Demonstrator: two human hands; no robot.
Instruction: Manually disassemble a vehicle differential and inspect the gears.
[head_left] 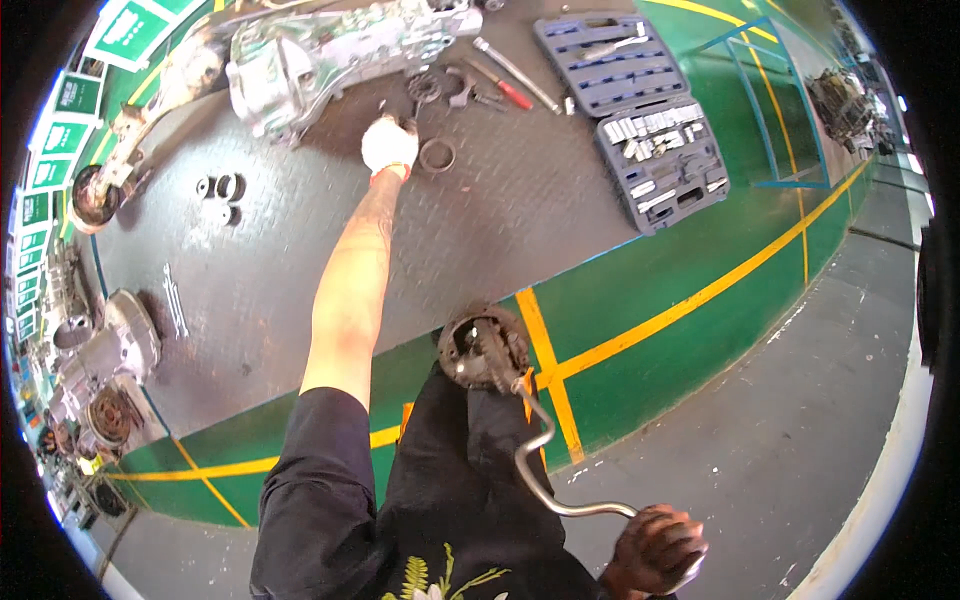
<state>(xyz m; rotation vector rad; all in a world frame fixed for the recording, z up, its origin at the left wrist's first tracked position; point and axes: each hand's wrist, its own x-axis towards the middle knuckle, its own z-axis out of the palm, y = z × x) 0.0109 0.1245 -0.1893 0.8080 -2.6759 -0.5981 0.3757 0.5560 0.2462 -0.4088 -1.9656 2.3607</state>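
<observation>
My left hand [388,146], in a white glove, reaches across the dark metal table [270,295]. Its fingers look curled beside a small dark piece; what they hold cannot be made out. A metal ring [437,155] lies just right of this hand, and a bearing-like ring [424,88] lies beyond it. Low at the right, my right hand [655,550] is closed around a bent metal crank handle [545,485]. The crank's far end meets a round, dirty metal housing [484,347] at the table's near edge, in front of my legs.
A large gearbox casing [330,65] spans the table's far side. An open blue socket case [665,150] sits at right, near a ratchet [515,75] and a red-handled screwdriver [500,82]. Small cylinders [222,195] and wrenches [174,300] lie left. Another casing [110,345] stands farther left.
</observation>
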